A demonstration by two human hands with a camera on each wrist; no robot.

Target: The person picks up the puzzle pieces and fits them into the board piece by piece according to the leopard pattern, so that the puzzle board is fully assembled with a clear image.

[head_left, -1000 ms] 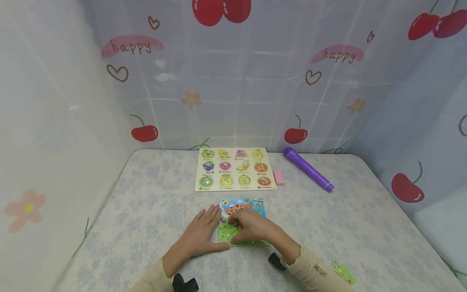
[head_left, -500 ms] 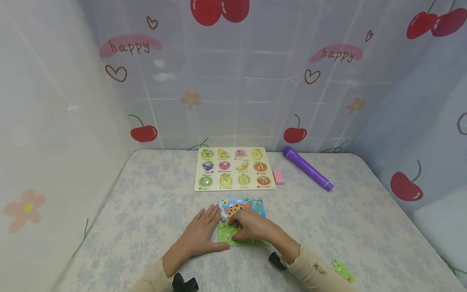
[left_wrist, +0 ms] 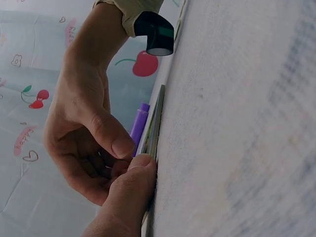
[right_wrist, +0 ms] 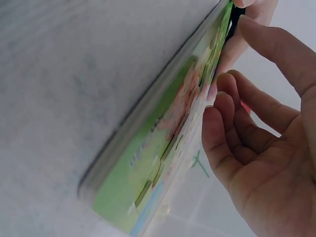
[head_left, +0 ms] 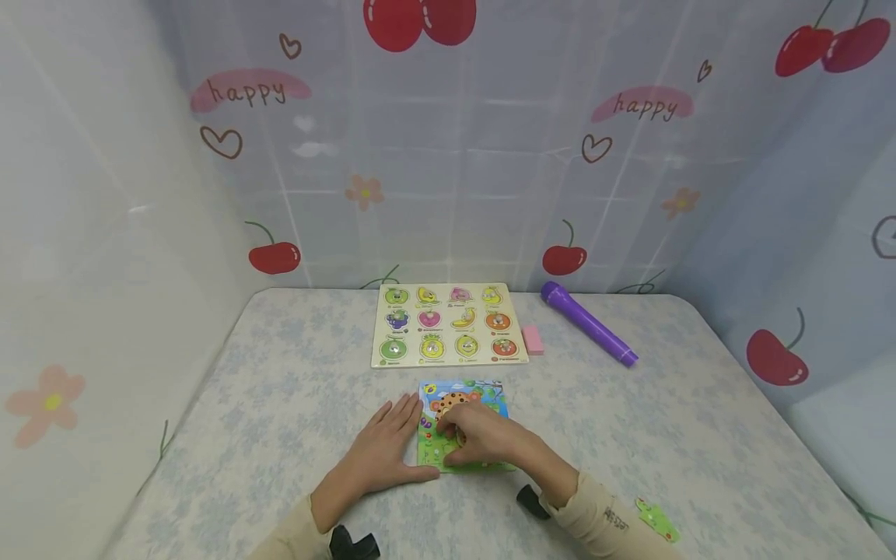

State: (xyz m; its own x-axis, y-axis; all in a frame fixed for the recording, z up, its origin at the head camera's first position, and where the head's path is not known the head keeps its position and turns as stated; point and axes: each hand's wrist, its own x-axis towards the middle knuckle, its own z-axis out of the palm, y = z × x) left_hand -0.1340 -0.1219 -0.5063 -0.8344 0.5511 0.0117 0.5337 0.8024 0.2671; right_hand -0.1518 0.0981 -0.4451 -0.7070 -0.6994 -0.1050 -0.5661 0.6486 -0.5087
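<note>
A jigsaw puzzle board, showing a spotted cartoon animal on green and blue, lies flat in the middle of the head view. My left hand rests on the table at its left side, fingers straight, thumb along the front edge. Over the board, my right hand has bent fingers reaching to the picture. In the right wrist view its thumb stands apart from the fingers, with nothing visible between them. The right hand hides part of the picture. A loose green piece lies beside the right sleeve.
Behind the board lies a fruit puzzle board, with a pink block at its right edge. A purple toy microphone lies at the back right. Printed curtains surround the table. Each wrist wears a black camera mount.
Both hands keep nearly the same place and pose on and beside the puzzle board. The whole head view shifts very slightly.
</note>
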